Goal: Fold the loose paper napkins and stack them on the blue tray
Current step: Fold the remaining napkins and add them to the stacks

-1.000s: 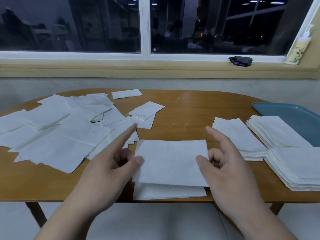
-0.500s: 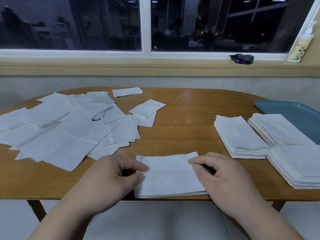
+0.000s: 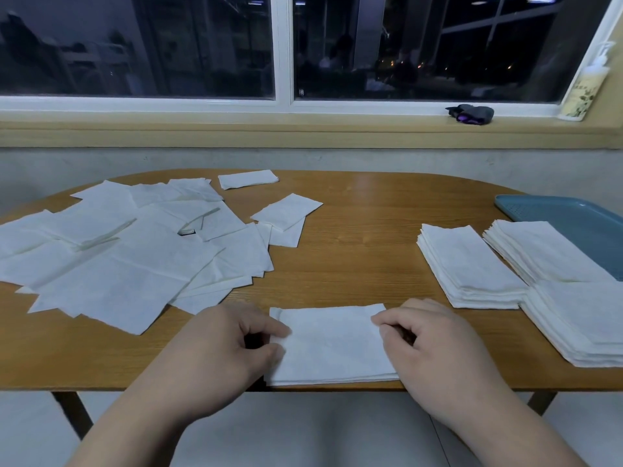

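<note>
Head view: my left hand [image 3: 215,352] is curled, thumb and index finger pinching the left edge of the folded napkin [image 3: 332,345]. My right hand [image 3: 435,352] is curled too, fingertips and thumb nipping its right edge. The napkin lies flat at the near edge of the wooden table [image 3: 364,237], between both hands, layered edges showing along its near side. Left of it sits the spread of loose napkins [image 3: 118,264], unfolded and overlapping, covering the table's left half. Two small folded pieces lie further back: one [image 3: 247,179] near the far edge, one [image 3: 286,212] tilted on another sheet. To the right are three stacks of folded napkins: the first stack [image 3: 468,264] on bare wood, the second stack [image 3: 542,251] just beside it against the blue tray [image 3: 566,214], cannot tell if it rests on it; the third stack [image 3: 586,318] nearer me. On the windowsill: a dark cloth bundle [image 3: 472,113] and a pump bottle [image 3: 586,85].
</note>
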Available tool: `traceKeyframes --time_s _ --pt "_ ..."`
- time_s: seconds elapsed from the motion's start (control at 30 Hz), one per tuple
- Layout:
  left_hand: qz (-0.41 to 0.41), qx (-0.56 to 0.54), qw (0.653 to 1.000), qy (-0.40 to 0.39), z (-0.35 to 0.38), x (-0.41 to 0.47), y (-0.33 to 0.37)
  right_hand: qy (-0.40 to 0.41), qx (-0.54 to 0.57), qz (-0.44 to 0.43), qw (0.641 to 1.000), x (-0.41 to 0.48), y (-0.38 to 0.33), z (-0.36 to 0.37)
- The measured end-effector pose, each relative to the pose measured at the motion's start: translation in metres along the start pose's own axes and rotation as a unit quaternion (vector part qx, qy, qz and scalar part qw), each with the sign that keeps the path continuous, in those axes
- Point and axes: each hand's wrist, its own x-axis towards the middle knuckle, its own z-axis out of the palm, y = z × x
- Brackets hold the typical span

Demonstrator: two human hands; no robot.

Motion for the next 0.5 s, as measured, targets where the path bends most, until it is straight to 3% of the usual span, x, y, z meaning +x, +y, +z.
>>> traceKeyframes --time_s 0.17,0.5 --pt "0.028 -0.012 1.000 0.006 0.000 0.001 -0.001 -0.009 -0.032 0.002 0.999 0.000 0.000 0.001" --pt "0.086 0.031 0.995 -0.039 -0.008 0.001 -0.002 -0.018 0.099 0.027 0.995 0.027 -0.020 -0.013"
